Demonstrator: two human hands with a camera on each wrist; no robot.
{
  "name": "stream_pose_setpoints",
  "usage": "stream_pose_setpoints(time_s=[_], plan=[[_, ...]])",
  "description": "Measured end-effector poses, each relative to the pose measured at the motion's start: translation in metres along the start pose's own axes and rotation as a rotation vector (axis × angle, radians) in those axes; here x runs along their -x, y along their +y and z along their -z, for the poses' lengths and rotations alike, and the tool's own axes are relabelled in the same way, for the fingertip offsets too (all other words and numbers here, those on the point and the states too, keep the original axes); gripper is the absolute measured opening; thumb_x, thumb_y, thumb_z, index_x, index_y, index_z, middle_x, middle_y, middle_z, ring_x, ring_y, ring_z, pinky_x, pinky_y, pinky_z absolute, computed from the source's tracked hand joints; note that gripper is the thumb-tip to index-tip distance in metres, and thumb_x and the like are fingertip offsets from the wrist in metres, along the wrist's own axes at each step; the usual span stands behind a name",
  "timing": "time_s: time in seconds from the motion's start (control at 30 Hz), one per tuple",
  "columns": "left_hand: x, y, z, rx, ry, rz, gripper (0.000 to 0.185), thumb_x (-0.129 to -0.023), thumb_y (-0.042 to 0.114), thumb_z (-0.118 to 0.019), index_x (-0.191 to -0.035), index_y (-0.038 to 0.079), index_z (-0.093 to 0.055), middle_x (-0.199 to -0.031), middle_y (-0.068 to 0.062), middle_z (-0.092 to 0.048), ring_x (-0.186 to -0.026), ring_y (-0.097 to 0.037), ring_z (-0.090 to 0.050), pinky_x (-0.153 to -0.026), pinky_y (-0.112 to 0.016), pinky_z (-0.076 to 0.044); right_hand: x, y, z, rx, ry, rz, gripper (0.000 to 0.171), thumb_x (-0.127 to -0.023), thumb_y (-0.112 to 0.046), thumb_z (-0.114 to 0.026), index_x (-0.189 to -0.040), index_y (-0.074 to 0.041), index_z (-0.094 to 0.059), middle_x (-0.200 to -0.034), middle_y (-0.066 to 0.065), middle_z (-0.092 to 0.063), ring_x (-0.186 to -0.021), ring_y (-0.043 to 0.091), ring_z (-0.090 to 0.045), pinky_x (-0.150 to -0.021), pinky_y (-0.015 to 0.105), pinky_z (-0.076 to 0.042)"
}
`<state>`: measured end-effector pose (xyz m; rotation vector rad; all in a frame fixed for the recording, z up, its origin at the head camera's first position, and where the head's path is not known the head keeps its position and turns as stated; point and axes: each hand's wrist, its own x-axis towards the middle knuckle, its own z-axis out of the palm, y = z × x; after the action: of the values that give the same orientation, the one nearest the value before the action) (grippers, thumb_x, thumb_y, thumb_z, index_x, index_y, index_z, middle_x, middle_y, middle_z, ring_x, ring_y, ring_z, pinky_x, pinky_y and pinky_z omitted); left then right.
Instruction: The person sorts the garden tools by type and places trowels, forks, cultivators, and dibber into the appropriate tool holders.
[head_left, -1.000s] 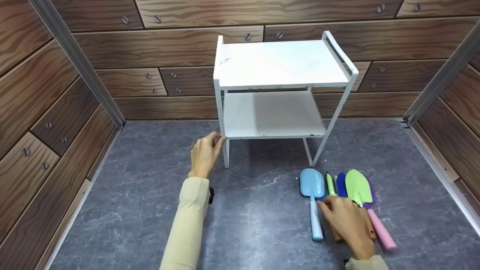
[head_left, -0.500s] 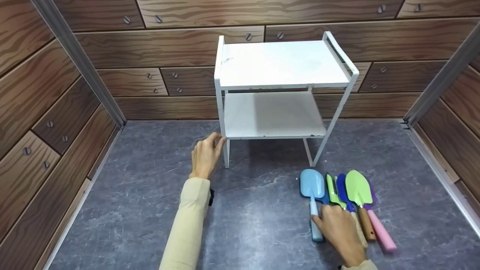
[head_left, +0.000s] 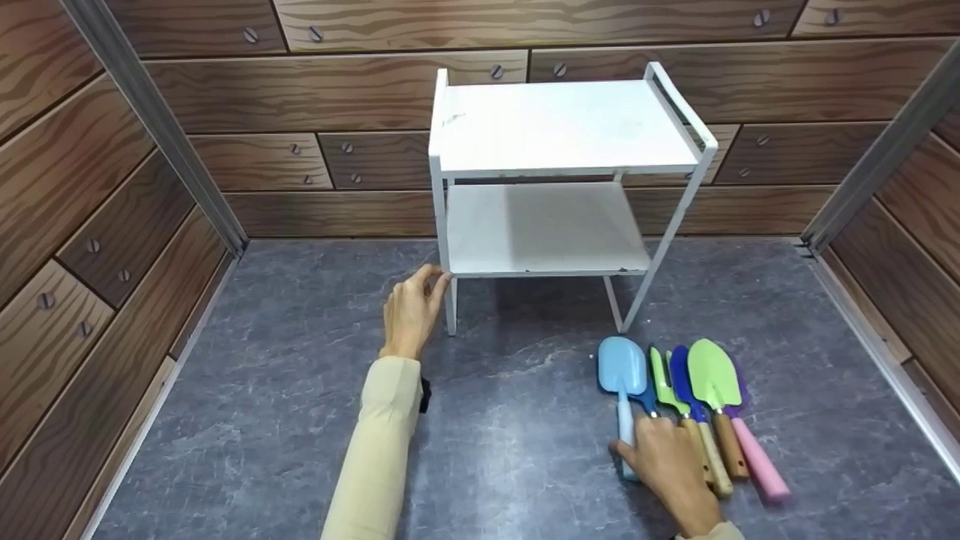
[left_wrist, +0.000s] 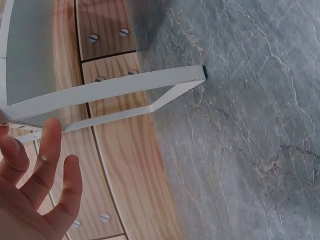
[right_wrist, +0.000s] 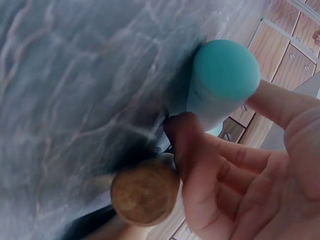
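My left hand (head_left: 409, 315) pinches the front left leg of a white two-tier shelf (head_left: 555, 232) with thumb and forefinger, level with the lower board. In the left wrist view its other fingers (left_wrist: 48, 160) are bent and loose below the leg. My right hand (head_left: 667, 465) holds the handle of a light blue garden scoop (head_left: 622, 366) lying on the floor. The right wrist view shows that handle's teal end (right_wrist: 227, 70) between thumb and fingers. Right of it lie a green hand fork (head_left: 665, 386), a blue trowel (head_left: 681, 375) and a lime trowel (head_left: 711, 375).
A pink handle (head_left: 761, 461) ends the tool row on the right. Dark blue metal (head_left: 649, 401) shows beside the scoop. Wood-patterned walls (head_left: 337, 90) enclose the grey marbled floor (head_left: 300, 420) at the back and both sides.
My right hand has shifted left across the tools onto the light blue scoop's handle, uncovering the wooden handles beside it. The left hand has kept its place on the shelf leg.
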<state>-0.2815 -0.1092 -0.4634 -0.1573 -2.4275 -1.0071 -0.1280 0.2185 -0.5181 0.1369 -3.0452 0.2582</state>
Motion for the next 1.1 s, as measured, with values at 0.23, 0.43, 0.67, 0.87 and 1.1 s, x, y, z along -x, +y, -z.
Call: stream_pose_setpoints(time_s=[0.23, 0.43, 0.67, 0.87, 1.1], plan=[[0.001, -0.0007, 0.0033, 0.042, 0.001, 0.014, 0.022, -0.1, 0.027, -0.067, -0.104, 0.008, -0.075, -0.054, 0.008, -0.036, -0.046, -0.009, -0.029, -0.047, -0.029, -0.023, -0.0023, -0.0031, 0.0003, -0.059, -0.103, -0.062, 0.039, -0.081, -0.028, -0.085, -0.074, -0.001, -0.057, -0.067, 0.011, -0.052, -0.056, 0.029, -0.056, -0.057, 0.049, -0.047], [0.0037, -0.0005, 0.0024, 0.045, 0.003, 0.016, 0.023, -0.1, 0.028, -0.067, -0.104, 0.008, -0.075, -0.054, 0.007, -0.038, -0.046, -0.008, -0.028, -0.046, -0.027, -0.023, -0.0034, -0.0056, 0.0018, -0.057, -0.173, -0.115, 0.032, -0.085, -0.02, -0.079, -0.081, 0.003, -0.057, -0.071, 0.013, -0.052, -0.06, 0.031, -0.058, -0.054, 0.049, -0.048], [0.0043, 0.0028, 0.0013, 0.045, -0.009, 0.029, 0.024, -0.1, 0.028, -0.066, -0.106, 0.007, -0.075, -0.053, 0.007, -0.038, -0.044, -0.007, -0.027, -0.045, -0.026, -0.022, -0.0022, -0.0048, 0.002, -0.148, -0.179, -0.191, 0.031, -0.093, -0.013, -0.062, -0.101, 0.014, -0.048, -0.074, 0.017, -0.054, -0.06, 0.034, -0.059, -0.055, 0.05, -0.049], [0.002, 0.0039, 0.0005, 0.029, -0.029, 0.032, 0.025, -0.1, 0.031, -0.065, -0.108, 0.009, -0.075, -0.052, 0.009, -0.034, -0.044, -0.008, -0.026, -0.045, -0.028, -0.023, -0.0003, -0.0047, -0.0006, -0.215, -0.121, -0.205, 0.029, -0.097, -0.008, -0.055, -0.11, 0.013, -0.04, -0.073, 0.02, -0.054, -0.059, 0.037, -0.059, -0.053, 0.051, -0.048], [0.001, 0.0007, 0.0008, 0.026, -0.01, 0.022, 0.024, -0.101, 0.03, -0.065, -0.107, 0.009, -0.075, -0.052, 0.009, -0.036, -0.045, -0.008, -0.027, -0.045, -0.028, -0.023, -0.0002, -0.0059, -0.0017, -0.29, 0.114, -0.14, 0.026, -0.097, -0.012, -0.064, -0.101, 0.005, -0.045, -0.061, 0.013, -0.052, -0.049, 0.03, -0.053, -0.042, 0.045, -0.04]])
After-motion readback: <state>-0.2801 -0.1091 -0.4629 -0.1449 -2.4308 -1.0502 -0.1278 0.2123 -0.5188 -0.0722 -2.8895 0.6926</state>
